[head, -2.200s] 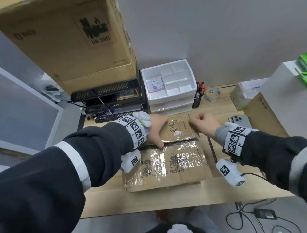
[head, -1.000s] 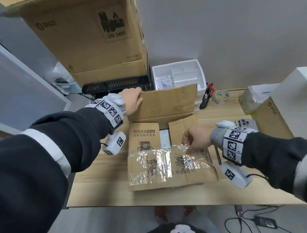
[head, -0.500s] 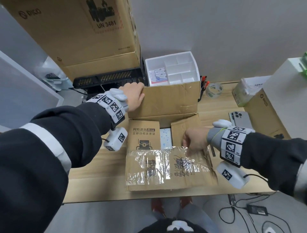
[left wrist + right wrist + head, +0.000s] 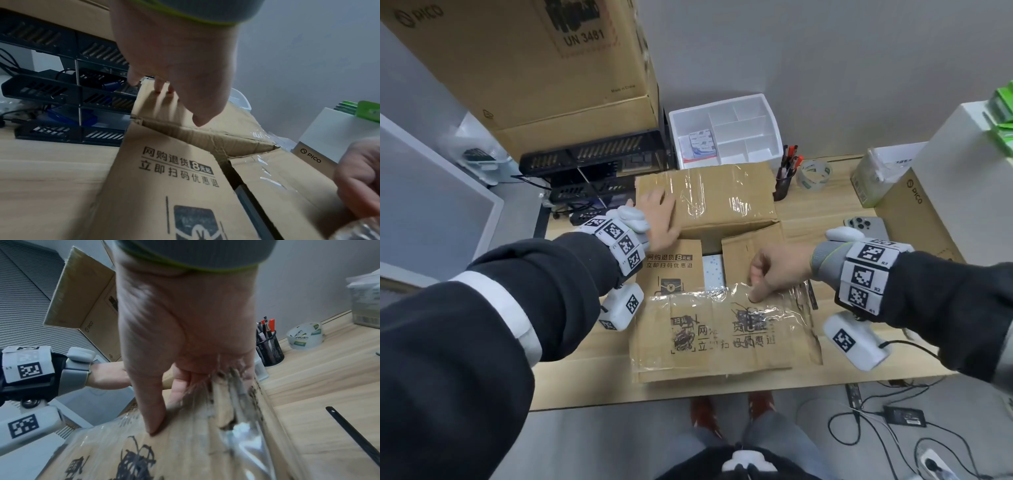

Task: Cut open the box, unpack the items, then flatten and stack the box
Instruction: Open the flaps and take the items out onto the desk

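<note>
Presently the box [image 4: 709, 274] sits mid-desk, left hand [image 4: 659, 219] flat with straight fingers on the far flap [image 4: 705, 202], right hand [image 4: 777, 270] pinching the taped near flap [image 4: 722, 329]. Risk, as judged: loose tape [image 4: 763, 308] could tear cardboard or snag fingers. Pen cup [image 4: 784, 178], tape roll [image 4: 815, 173] and phone [image 4: 866, 226] crowd the far side, hindering the flaps' spread.

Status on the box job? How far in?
Done: the seam is cut, and the far flap and near flap are folded back. In hand: the left hand presses the far flap out while the right hand grips the near flap's taped edge. Left: the two inner flaps still cover most of the opening and a white item shows between them; unpacking, flattening and stacking haven't started.
</note>
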